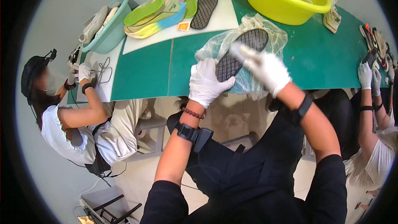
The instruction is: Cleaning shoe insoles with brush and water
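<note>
A black shoe insole [229, 65] with a pale diamond grid lies slantwise before me over a crumpled clear plastic bag [275, 34]. My left hand [203, 82], in a white glove, grips its near end, with the thumb along the edge. My gloved right hand [269, 71] holds a small pale object [238, 52] against the middle of the insole. Motion blur hides what that object is. Part of the insole is covered by this hand.
A yellow-green basin [279, 14] holding liquid stands at the back. Left of it, a white board [225, 12] bears another black insole [204, 9], green insoles and a multicoloured shoe [161, 21]. A teal basin [107, 37] contains shoes. People work at both sides.
</note>
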`<control>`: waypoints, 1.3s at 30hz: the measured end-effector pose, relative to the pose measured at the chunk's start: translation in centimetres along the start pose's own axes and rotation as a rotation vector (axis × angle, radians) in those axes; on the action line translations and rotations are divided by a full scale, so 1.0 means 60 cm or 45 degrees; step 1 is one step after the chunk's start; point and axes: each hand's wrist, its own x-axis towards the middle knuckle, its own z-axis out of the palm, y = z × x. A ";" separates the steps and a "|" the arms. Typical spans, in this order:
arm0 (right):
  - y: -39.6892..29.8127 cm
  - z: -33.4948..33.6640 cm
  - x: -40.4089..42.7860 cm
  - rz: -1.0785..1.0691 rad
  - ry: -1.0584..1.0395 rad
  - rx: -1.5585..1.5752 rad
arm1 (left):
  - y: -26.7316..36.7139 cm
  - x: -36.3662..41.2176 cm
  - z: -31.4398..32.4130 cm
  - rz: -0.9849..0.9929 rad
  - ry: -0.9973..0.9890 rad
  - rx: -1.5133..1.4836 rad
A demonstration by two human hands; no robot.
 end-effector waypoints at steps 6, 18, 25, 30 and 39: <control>-0.012 -0.011 0.020 -0.009 0.057 -0.041 | 0.005 -0.004 0.001 -0.038 0.002 -0.005; 0.018 -0.022 0.037 0.004 -0.015 -0.011 | 0.003 -0.009 0.005 -0.026 -0.041 0.036; 0.150 -0.049 0.085 0.110 0.274 0.345 | 0.010 0.003 0.005 0.009 -0.035 0.013; 0.134 -0.014 0.079 0.177 0.181 0.226 | -0.003 -0.002 0.003 -0.045 -0.073 0.048; 0.143 -0.030 0.099 0.297 0.079 0.549 | -0.002 -0.003 0.008 -0.026 -0.058 0.053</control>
